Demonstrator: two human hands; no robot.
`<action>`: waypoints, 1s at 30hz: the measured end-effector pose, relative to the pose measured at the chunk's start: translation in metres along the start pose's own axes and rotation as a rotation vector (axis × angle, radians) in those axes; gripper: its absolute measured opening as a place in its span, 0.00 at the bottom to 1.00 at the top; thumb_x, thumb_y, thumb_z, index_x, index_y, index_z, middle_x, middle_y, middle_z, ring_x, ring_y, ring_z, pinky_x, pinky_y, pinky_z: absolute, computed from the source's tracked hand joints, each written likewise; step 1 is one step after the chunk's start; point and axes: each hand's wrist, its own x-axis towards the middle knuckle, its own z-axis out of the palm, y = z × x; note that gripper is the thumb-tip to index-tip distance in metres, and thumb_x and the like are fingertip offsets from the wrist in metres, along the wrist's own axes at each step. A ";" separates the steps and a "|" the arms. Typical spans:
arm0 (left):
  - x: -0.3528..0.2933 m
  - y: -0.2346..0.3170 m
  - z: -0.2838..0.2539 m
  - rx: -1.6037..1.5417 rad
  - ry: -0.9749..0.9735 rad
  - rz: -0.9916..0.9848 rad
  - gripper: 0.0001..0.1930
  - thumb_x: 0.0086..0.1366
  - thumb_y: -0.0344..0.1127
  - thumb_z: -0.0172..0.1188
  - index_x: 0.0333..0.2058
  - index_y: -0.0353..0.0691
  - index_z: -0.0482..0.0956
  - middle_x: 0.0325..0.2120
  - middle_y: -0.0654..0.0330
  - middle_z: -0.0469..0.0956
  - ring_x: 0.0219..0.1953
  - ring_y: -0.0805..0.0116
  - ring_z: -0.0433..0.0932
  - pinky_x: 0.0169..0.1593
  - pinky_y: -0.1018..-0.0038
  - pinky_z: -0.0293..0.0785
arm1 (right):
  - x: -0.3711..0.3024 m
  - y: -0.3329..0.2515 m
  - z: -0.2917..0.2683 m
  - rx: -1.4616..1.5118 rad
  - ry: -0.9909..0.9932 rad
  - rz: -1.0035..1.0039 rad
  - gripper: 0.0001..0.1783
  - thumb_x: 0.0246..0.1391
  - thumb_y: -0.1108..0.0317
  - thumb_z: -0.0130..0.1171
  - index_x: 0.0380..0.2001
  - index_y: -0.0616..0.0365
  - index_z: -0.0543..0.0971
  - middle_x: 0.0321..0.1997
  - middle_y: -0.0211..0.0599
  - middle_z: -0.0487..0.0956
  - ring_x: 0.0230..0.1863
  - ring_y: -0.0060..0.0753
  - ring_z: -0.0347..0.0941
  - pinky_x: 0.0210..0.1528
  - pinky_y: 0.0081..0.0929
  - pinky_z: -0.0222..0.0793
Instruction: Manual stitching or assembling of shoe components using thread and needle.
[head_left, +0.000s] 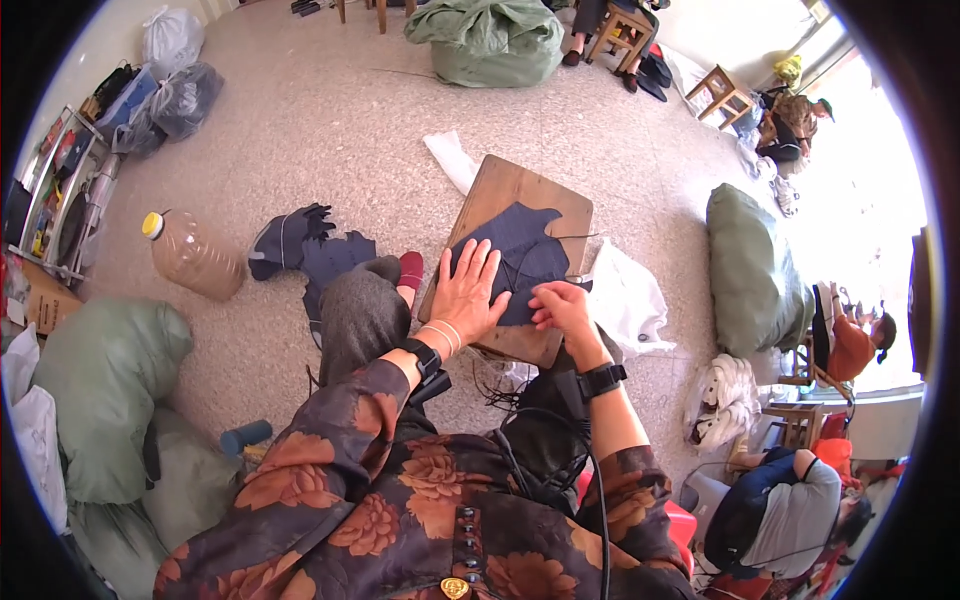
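Pressing navy cloth (528, 232) mid-frame w/ my L hand (466, 296) spread flat; R hand (563, 308) curled, can't tell grip. Firm palm prob. best.

Worktop (500, 180): brown wood, rectangular, sits at an angle. On it, flat: navy fabric piece (525, 228), irregular outline, thin dark cord across it. Floor (320, 150): pale, speckled. On floor, left of worktop: dark cut fabric pieces (338, 258), a clear plastic jug (200, 260) with yellow cap. Right: white plastic bag (625, 300) just beside worktop, stuffed green sack (755, 270) further off. Far side: big green bundle (490, 50).
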 end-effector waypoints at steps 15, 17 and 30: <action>-0.001 -0.001 0.005 -0.011 0.038 0.012 0.37 0.62 0.52 0.58 0.64 0.35 0.62 0.67 0.49 0.57 0.71 0.52 0.51 0.71 0.47 0.42 | 0.031 0.005 0.044 -0.804 0.293 -0.407 0.11 0.49 0.64 0.62 0.24 0.62 0.80 0.23 0.46 0.81 0.28 0.47 0.80 0.34 0.38 0.74; -0.001 -0.001 0.005 -0.002 0.030 0.016 0.37 0.62 0.52 0.58 0.64 0.35 0.62 0.67 0.49 0.57 0.71 0.53 0.51 0.71 0.47 0.42 | 0.028 0.012 0.044 -0.787 0.342 -0.489 0.10 0.52 0.64 0.61 0.27 0.61 0.78 0.26 0.48 0.80 0.32 0.54 0.79 0.37 0.45 0.74; 0.001 -0.002 -0.001 -0.025 -0.002 0.025 0.36 0.64 0.51 0.59 0.65 0.38 0.61 0.67 0.49 0.57 0.71 0.51 0.52 0.69 0.47 0.47 | 0.014 0.013 0.029 -0.585 0.250 -0.527 0.08 0.56 0.68 0.58 0.31 0.61 0.80 0.26 0.49 0.80 0.32 0.55 0.78 0.38 0.44 0.74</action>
